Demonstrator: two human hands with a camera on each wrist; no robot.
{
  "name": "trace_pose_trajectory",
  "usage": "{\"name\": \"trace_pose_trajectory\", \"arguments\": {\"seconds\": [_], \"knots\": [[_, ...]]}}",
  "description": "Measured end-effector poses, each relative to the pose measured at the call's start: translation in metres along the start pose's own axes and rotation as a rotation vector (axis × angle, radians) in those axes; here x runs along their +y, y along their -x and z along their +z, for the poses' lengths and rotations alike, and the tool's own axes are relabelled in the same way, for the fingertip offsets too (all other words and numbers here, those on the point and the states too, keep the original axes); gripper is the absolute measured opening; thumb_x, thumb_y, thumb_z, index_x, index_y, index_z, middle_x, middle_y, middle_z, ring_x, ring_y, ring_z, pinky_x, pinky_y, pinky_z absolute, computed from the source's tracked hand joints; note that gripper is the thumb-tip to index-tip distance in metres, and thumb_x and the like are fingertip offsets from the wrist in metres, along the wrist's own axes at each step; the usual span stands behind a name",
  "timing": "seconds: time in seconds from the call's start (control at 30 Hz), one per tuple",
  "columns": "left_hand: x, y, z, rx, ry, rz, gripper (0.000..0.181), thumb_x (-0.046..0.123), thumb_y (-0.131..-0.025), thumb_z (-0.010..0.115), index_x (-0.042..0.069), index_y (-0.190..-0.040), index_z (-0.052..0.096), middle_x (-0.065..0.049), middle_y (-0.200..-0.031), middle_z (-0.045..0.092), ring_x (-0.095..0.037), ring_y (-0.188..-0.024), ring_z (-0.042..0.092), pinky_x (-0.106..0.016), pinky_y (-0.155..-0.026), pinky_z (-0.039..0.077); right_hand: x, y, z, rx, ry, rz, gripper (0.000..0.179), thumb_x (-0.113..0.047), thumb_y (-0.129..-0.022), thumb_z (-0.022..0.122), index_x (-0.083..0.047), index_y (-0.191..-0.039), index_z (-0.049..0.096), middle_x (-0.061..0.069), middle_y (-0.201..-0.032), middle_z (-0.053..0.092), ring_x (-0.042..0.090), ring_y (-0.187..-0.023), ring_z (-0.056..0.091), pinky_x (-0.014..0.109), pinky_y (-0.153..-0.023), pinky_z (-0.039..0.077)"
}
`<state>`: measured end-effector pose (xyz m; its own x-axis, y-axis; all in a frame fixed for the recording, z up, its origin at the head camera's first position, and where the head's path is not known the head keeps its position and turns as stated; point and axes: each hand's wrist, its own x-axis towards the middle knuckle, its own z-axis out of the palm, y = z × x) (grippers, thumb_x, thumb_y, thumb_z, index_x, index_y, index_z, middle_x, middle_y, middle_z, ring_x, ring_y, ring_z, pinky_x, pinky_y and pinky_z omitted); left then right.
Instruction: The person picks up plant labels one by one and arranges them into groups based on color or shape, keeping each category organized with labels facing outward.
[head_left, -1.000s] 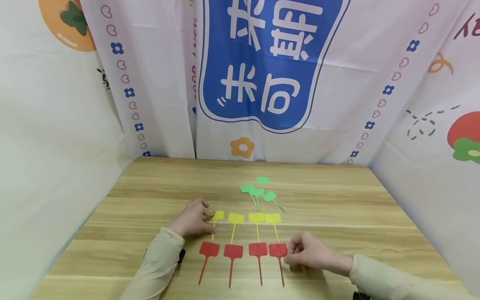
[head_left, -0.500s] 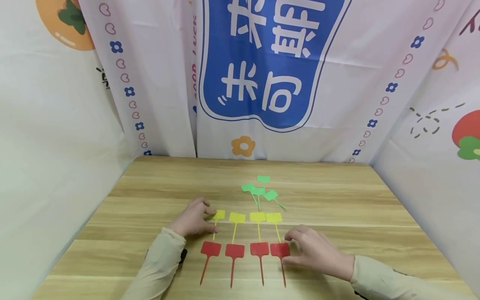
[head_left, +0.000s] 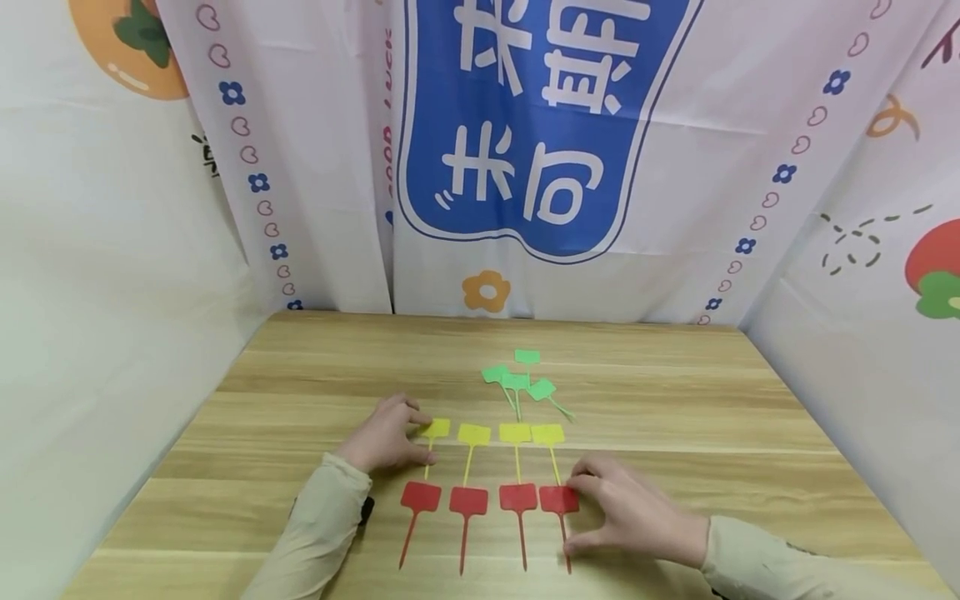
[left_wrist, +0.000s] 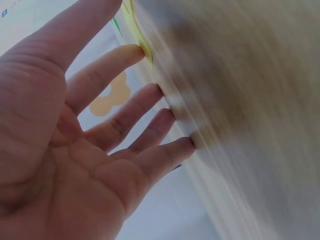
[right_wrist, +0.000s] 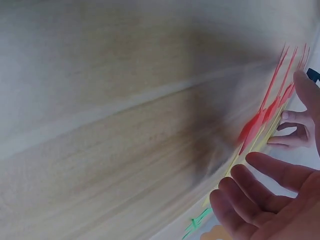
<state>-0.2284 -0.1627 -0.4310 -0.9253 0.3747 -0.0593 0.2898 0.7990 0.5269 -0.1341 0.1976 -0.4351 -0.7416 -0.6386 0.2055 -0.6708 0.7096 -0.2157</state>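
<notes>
T-shaped plant labels lie flat in two rows. My left hand point(head_left: 386, 437) rests by the leftmost yellow plant label point(head_left: 438, 428), index fingertip on its head and thumb beside its stem. In the left wrist view the fingers are spread and fairly straight, their tips down at the table, one touching the yellow edge. My right hand point(head_left: 637, 508) is at the rightmost red plant label point(head_left: 559, 499), index fingertip at the head's right edge and thumb by the stem. The right wrist view shows that hand's fingers spread and loosely bent, the red label point(right_wrist: 254, 125) beyond them.
Other yellow labels point(head_left: 474, 434) and red labels point(head_left: 468, 501) fill out the rows between the hands. Several green labels point(head_left: 514, 381) lie loosely overlapping farther back. The wooden table point(head_left: 315, 354) meets a printed cloth point(head_left: 337, 167) at the rear, with more cloth on both sides.
The right hand's fingers have spread from a loose curl beside the rightmost red label; its index has moved up to the head, its thumb down along the stem. The left hand has stayed put.
</notes>
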Motion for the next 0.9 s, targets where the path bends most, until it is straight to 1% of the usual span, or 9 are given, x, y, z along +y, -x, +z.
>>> {"name": "trace_pose_trajectory", "arguments": {"seconds": [0.27,0.57,0.77,0.9], "knots": [[-0.0002,-0.0003,0.0007,0.0,-0.011,0.01,0.056,0.028,-0.071,0.09,0.003,-0.117,0.072,-0.017,-0.128,0.053,-0.036,-0.12,0.045,-0.05,-0.1,0.04,-0.002,0.0018,0.0026,-0.046,-0.018,0.034,0.079,-0.074,-0.071,0.07,-0.006,-0.111,0.071,-0.005,-0.106,0.055,0.006,-0.088,0.052,0.029,-0.074,0.051],[-0.0014,-0.0021,0.0007,-0.008,-0.009,0.025,0.056,0.028,-0.072,0.09,0.002,-0.118,0.071,-0.018,-0.129,0.054,-0.038,-0.12,0.045,-0.051,-0.1,0.039,-0.0033,0.0038,0.0039,-0.037,0.003,0.053,0.08,-0.075,-0.07,0.069,-0.007,-0.112,0.071,-0.005,-0.107,0.055,0.006,-0.088,0.053,0.029,-0.071,0.052],[-0.0025,-0.004,0.0001,-0.026,-0.011,0.028,0.053,0.029,-0.076,0.087,0.002,-0.118,0.071,-0.016,-0.127,0.057,-0.035,-0.12,0.048,-0.05,-0.101,0.039,-0.0043,0.0038,0.0037,-0.067,0.004,0.084,0.082,-0.076,-0.07,0.068,-0.007,-0.115,0.071,-0.004,-0.109,0.055,0.006,-0.088,0.053,0.029,-0.07,0.051],[-0.0027,-0.0041,-0.0008,-0.029,-0.004,0.039,0.051,0.028,-0.08,0.084,0.0,-0.12,0.069,-0.017,-0.128,0.058,-0.036,-0.121,0.048,-0.051,-0.102,0.039,-0.0052,0.0031,0.003,-0.077,0.004,0.096,0.083,-0.076,-0.07,0.068,-0.008,-0.116,0.071,-0.004,-0.109,0.056,0.007,-0.089,0.053,0.03,-0.069,0.051]]}}
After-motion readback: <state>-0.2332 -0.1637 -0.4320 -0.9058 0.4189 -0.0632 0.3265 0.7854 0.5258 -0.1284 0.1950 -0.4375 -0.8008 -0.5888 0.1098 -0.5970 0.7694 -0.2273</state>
